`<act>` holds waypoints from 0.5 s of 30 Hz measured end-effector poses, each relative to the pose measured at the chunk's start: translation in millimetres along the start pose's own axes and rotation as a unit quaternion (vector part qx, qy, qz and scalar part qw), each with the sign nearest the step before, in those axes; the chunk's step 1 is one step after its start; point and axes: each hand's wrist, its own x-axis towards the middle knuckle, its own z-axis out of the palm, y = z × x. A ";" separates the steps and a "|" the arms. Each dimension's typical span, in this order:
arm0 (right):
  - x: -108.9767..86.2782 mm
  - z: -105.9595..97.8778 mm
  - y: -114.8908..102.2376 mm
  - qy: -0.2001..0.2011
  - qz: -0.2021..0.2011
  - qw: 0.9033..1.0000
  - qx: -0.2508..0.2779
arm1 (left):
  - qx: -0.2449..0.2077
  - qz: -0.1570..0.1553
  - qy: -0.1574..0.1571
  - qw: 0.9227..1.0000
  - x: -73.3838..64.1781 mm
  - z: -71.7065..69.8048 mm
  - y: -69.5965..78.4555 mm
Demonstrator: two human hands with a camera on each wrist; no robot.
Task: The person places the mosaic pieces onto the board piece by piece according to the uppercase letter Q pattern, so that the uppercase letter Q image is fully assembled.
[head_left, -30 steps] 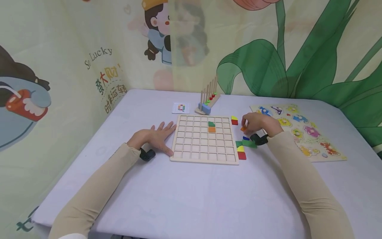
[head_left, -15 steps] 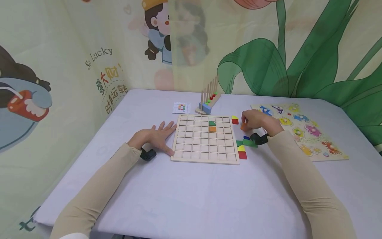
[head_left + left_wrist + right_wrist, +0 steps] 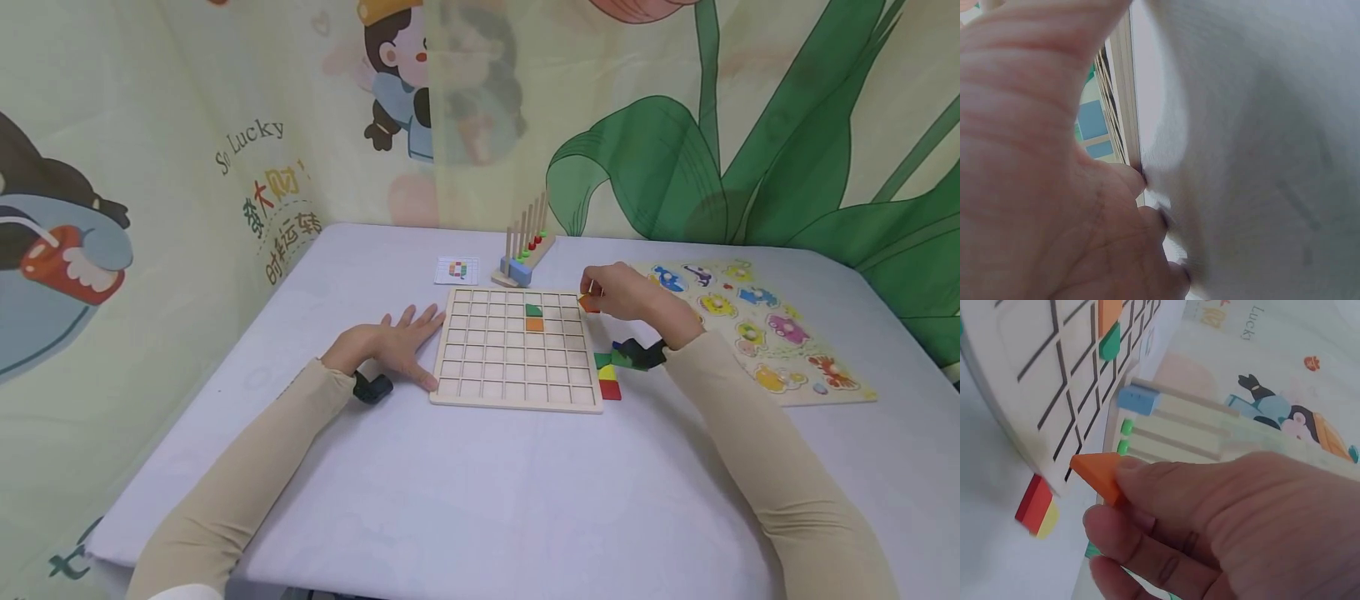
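My right hand (image 3: 622,296) pinches an orange block (image 3: 1099,472) between thumb and fingers, beside the far right corner of a wooden grid board (image 3: 487,367). Its visible face tapers to a point in the right wrist view. In the board's cells sit a green block (image 3: 533,310) with one rounded corner and an orange square block (image 3: 534,324). My left hand (image 3: 390,346) lies with fingers spread on the table, its thumb and fingertips at the board's left edge. Below the held block, a red block (image 3: 1034,499) and a yellow block (image 3: 1049,520) lie by the board's corner.
More blocks, green, yellow (image 3: 607,373) and red (image 3: 611,390), lie along the board's right side. Behind the board are a pattern card (image 3: 457,270) and a wooden rack with upright pegs (image 3: 517,262). An animal puzzle board (image 3: 780,375) lies to the right.
The right hand has lifted the orange block from the table right of the board and carried it left to the board's far right corner. The left hand stays put.
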 end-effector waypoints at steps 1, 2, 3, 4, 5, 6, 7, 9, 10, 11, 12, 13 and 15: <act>0.2 0.7 -1.8 0.004 -0.007 1.000 0.003 | 0.000 0.000 0.000 1.000 0.0 0.0 0.1; 0.5 1.6 -3.8 0.007 -0.013 1.000 0.006 | 0.001 0.000 0.000 1.000 0.1 0.0 0.1; 1.0 2.9 -5.5 0.009 -0.018 1.000 0.011 | 0.001 0.000 0.000 1.000 0.2 0.1 0.0; 1.7 4.3 -7.4 0.011 -0.023 1.000 0.013 | 0.001 -0.001 0.000 1.000 0.2 0.2 -0.1; 2.4 5.9 -9.3 0.013 -0.029 0.999 0.017 | 0.002 -0.001 0.000 1.000 0.4 0.3 -0.3; 3.3 7.7 -11.4 0.013 -0.034 0.999 0.023 | 0.003 -0.002 0.000 1.000 0.5 0.4 -0.5; 4.6 9.7 -13.2 0.013 -0.040 0.999 0.027 | 0.003 -0.003 0.000 1.000 0.8 0.5 -0.7; 6.3 13.6 -17.1 0.009 -0.055 0.998 0.035 | 0.003 -0.003 0.000 1.000 0.9 0.6 -1.1; 7.1 15.4 -19.1 0.007 -0.061 0.997 0.037 | 0.003 -0.003 0.000 1.000 1.0 0.6 -1.1; 7.6 17.3 -21.1 0.004 -0.066 0.997 0.038 | 0.002 -0.003 0.000 1.000 1.0 0.6 -1.2; 8.1 19.0 -23.1 0.004 -0.073 0.997 0.036 | 0.002 -0.003 -0.001 1.000 1.0 0.6 -1.1; 8.5 20.8 -25.0 0.002 -0.078 0.996 0.035 | 0.001 -0.003 -0.001 1.000 1.1 0.5 -1.0; 8.4 23.8 -29.5 0.001 -0.091 0.995 0.030 | 0.001 -0.003 -0.001 1.000 0.9 0.2 -0.5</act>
